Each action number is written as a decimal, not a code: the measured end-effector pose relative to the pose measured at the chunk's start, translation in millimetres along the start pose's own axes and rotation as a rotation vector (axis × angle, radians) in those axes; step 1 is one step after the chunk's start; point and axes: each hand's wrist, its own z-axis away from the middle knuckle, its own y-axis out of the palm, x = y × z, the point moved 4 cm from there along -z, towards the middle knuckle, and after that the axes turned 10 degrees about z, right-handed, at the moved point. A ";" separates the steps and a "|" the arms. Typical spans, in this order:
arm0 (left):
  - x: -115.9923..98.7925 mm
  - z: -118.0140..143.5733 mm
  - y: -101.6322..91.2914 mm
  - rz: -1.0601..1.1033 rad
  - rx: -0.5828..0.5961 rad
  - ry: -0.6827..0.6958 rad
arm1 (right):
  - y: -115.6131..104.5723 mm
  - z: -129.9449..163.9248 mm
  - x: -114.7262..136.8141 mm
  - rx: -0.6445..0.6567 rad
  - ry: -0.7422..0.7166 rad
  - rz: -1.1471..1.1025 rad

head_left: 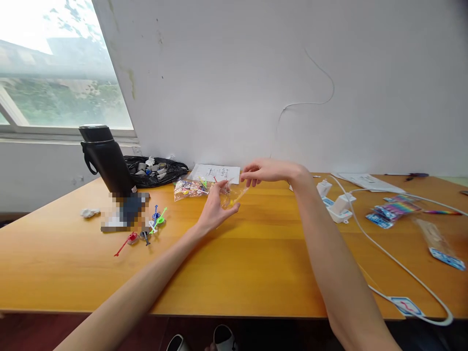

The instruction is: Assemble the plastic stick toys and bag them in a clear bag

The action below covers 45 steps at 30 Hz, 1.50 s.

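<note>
A small clear plastic bag (237, 193) with something yellow inside is between my hands, above the table. My left hand (215, 207) grips its left side, thumb pointing right. Fingers curled downward, my right hand (266, 171) pinches the bag's upper right edge. Just behind my left hand lies a larger clear bag (190, 188) of colourful small plastic pieces. To the left are several small plastic pieces with arrow-shaped stems: a red one (132, 237), a green one (160, 220), a blue one (155, 213), plus white and dark ones.
A black bottle (109, 163) stands at left beside a black bag (171, 170) of odds and ends. Paper (215, 172) lies by the wall. At right are a power strip (338, 214) with chargers, a white cable (387, 253), rainbow packets (398, 208) and another clear packet (438, 239).
</note>
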 end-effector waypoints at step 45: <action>24.6 6.4 11.5 0.439 0.046 -0.447 | -15.1 1.2 31.8 -0.418 0.020 0.154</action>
